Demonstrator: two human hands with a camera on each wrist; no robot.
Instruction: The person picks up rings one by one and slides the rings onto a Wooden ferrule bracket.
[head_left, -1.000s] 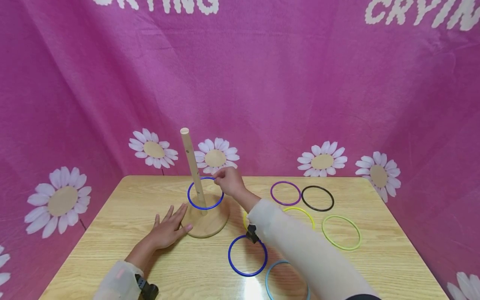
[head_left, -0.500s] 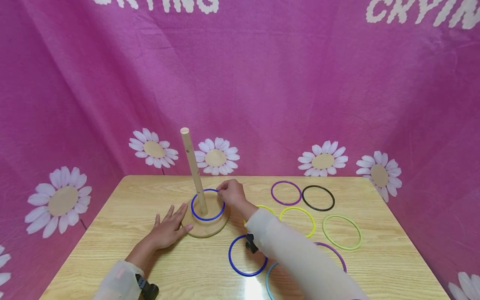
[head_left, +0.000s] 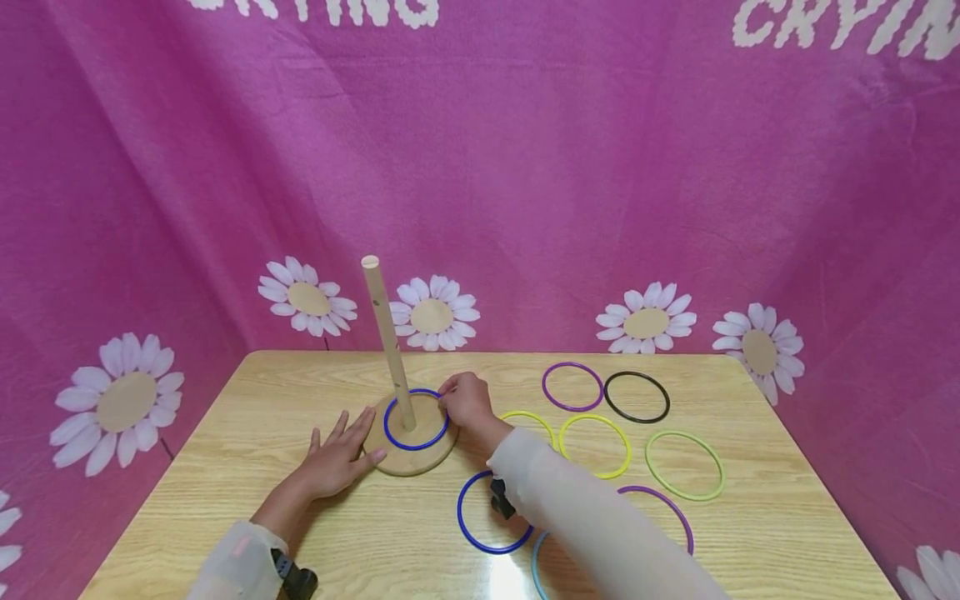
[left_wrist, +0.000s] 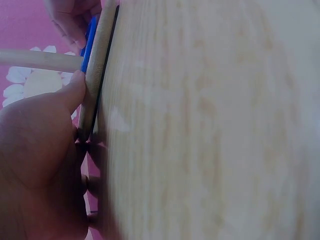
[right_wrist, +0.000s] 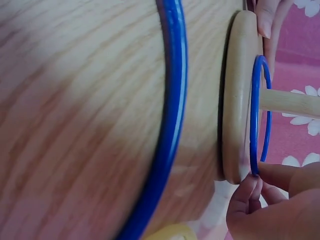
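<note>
My right hand [head_left: 468,403] pinches the blue ring [right_wrist: 254,117] encircling the post [head_left: 388,342] to its left, best lowered level while my left hand [head_left: 335,462], fingers spread, braces the base [head_left: 408,463].

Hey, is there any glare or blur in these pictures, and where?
Head view: a bright white glare patch on the table near the bottom edge; left wrist view: dim and hazy, wood grain smeared; right wrist view: also dim, grain soft, a pale highlight along the nearer blue ring.
</note>
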